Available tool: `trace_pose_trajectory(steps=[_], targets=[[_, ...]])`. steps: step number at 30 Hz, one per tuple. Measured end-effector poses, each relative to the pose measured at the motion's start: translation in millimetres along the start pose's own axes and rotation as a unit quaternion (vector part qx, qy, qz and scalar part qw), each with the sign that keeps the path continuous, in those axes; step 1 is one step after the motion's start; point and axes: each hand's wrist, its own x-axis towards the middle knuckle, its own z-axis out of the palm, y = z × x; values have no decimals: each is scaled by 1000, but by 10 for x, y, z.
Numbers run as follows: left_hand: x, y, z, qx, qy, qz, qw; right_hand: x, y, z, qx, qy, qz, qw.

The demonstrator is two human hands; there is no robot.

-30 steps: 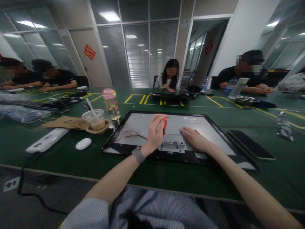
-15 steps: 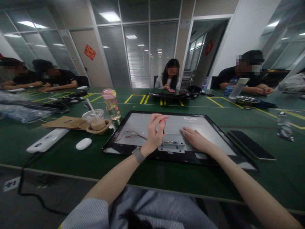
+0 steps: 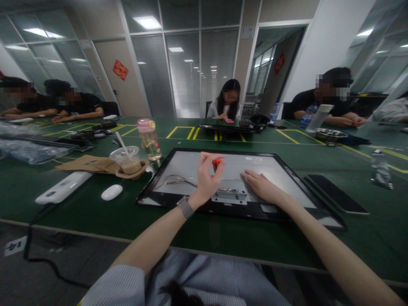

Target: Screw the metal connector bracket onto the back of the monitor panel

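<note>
A monitor panel (image 3: 229, 165) lies back side up in front of me, with a grey metal sheet inside a black frame. My left hand (image 3: 208, 175) is curled above it, thumb and fingers around the orange-and-black handle of a screwdriver (image 3: 216, 164). The screwdriver stands roughly upright; its tip is hidden behind the hand. Just right of that hand, a metal bracket with video ports (image 3: 230, 194) sits near the panel's close edge. My right hand (image 3: 259, 185) rests flat on the metal sheet, fingers stretched out. Thin cables (image 3: 180, 180) run left of my left hand.
To the left are a white mouse (image 3: 111, 192), a white power strip (image 3: 63, 188), a plastic cup (image 3: 127, 160) and a pink-lidded bottle (image 3: 149, 140). A black phone-like slab (image 3: 336, 193) lies right of the panel. Several people sit around the green table (image 3: 204, 238).
The thumb and fingers of my left hand have shifted around the screwdriver handle, and the thumb stands a little farther out. My right hand has stayed in place.
</note>
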Motion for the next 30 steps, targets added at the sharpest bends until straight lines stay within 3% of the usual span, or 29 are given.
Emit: trace_pose_trajectory(steps=[12,23,30], targets=[[0,9,-10,-58,-21,-36,997,10,0,-11,-6,0,3,1000],[12,1,-10,-36,-14,-2,999,3,42,30,-6,19,-24,1000],[2,8,-4,-84,-25,-32,996,-2,2,-18,-3,-1,-5,1000]])
